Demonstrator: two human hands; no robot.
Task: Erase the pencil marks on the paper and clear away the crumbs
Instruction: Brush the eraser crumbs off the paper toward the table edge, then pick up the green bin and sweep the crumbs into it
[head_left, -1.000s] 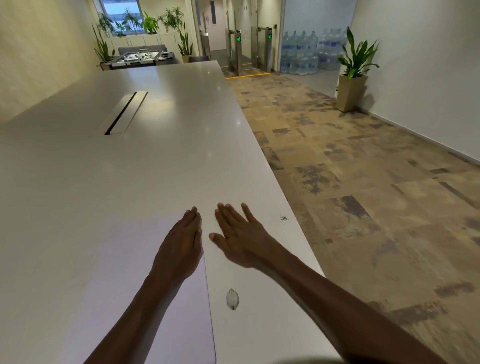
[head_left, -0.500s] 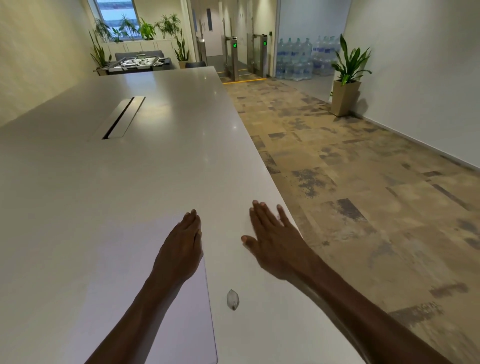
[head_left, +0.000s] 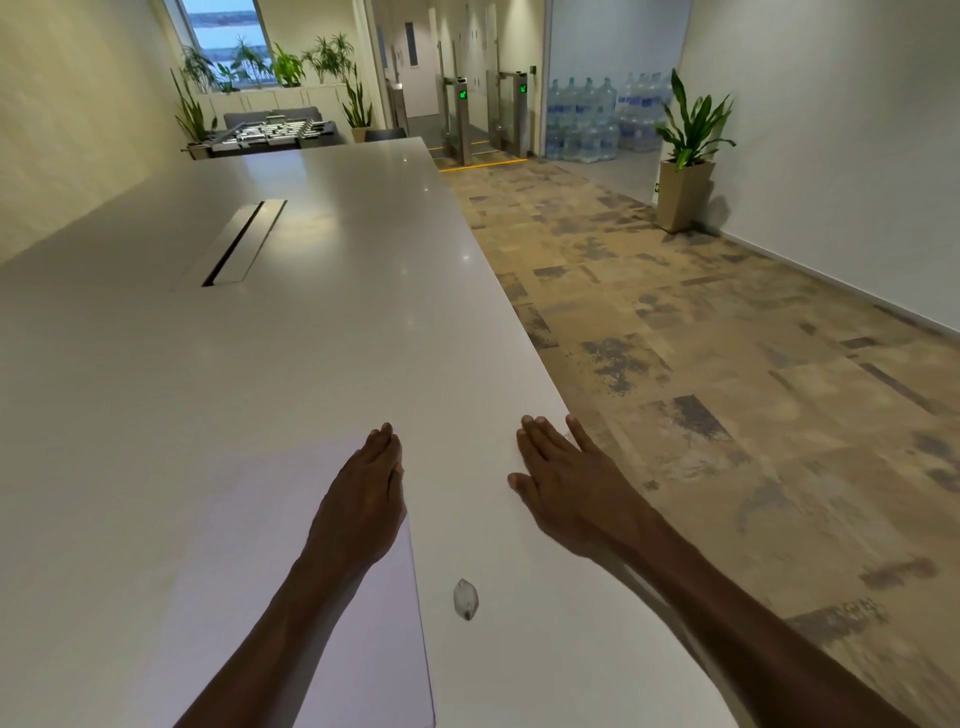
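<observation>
A white sheet of paper (head_left: 218, 571) lies on the long white table (head_left: 260, 364) in front of me. My left hand (head_left: 363, 499) rests flat on the paper's right edge, fingers straight. My right hand (head_left: 561, 478) lies flat on the table at its right edge, fingers straight and pointing away from me. A faint dark speck of crumbs (head_left: 567, 436) shows between its fingers by the edge. A small greyish eraser (head_left: 465, 598) lies on the table just right of the paper, between my forearms.
The table's right edge (head_left: 519, 306) drops to a patterned carpet floor (head_left: 727, 415). A cable slot (head_left: 236, 244) sits in the table's middle, farther away. A potted plant (head_left: 685, 166) and water bottles (head_left: 597, 124) stand at the far right.
My right hand has slid to the right across the table, from beside my left hand to the table's edge, covering the spot where the dark crumbs lay. My left hand has stayed put.
</observation>
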